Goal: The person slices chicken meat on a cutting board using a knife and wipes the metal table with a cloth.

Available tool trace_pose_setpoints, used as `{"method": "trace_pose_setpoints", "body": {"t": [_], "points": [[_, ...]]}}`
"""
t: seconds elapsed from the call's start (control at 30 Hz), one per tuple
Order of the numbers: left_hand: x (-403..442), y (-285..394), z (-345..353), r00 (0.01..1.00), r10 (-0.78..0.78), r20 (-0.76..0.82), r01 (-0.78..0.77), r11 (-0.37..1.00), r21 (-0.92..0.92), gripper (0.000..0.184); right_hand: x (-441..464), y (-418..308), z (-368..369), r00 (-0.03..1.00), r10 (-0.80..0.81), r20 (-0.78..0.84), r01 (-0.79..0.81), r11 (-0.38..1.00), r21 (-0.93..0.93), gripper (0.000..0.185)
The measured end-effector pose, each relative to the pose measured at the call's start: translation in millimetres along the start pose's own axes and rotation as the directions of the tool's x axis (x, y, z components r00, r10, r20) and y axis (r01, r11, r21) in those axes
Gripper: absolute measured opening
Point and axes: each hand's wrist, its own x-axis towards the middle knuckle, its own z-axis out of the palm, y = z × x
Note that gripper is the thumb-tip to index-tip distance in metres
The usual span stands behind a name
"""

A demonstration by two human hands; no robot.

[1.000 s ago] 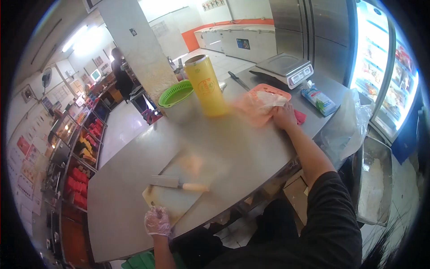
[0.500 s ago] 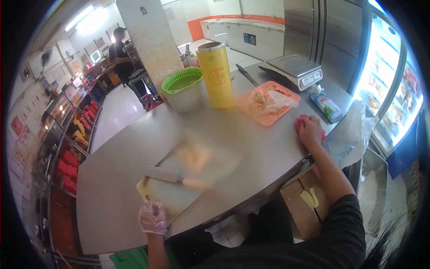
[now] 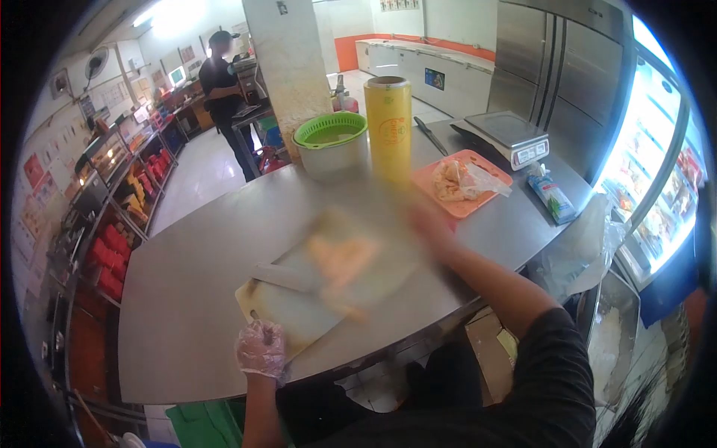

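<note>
My left hand point(image 3: 261, 349), in a clear plastic glove, is curled into a fist at the near corner of a white cutting board point(image 3: 291, 313). Whatever its fingers hold, if anything, is hidden. On the board lies a cleaver point(image 3: 285, 277), its handle pointing right. Beyond it is a blurred pile of pale orange pieces point(image 3: 340, 257), perhaps raw meat. My bare right hand point(image 3: 433, 228) is smeared by motion over the steel table, just in front of the orange tray point(image 3: 485, 200). It is closed on a pink cloth point(image 3: 451, 222), of which only a little shows.
The tray holds pale food and a plastic bag. Behind stand a yellow film roll point(image 3: 390, 131), a pot with a green basket point(image 3: 331, 134), a knife point(image 3: 431, 136) and a scale point(image 3: 508, 134). A blue-white packet point(image 3: 551, 196) lies right. A person point(image 3: 224, 101) stands far left.
My right hand has swept the pink cloth left from the table's right side to the front of the tray. My left hand stays by the board corner. The view has shifted slightly.
</note>
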Motion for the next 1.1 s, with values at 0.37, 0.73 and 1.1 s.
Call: {"method": "trace_pose_setpoints", "body": {"t": [0.37,0.73,1.1], "points": [[-2,-6,4,1.0,0.007,-0.015,-0.007,1.0,-0.023,0.022,42,62,38,0.965,-0.085,-0.247,0.08,0.996,-0.032,0.019],[3,-4,6,1.0,0.028,0.01,-0.029,0.998,0.047,0.025,-152,139,-239,0.895,0.229,-0.382,-0.404,0.78,-0.478,0.034],[4,1,2,0.999,-0.033,0.03,0.035,0.998,-0.05,0.023,-103,-2,-123,0.978,-0.002,0.208,0.04,0.983,-0.179,0.023]]}}
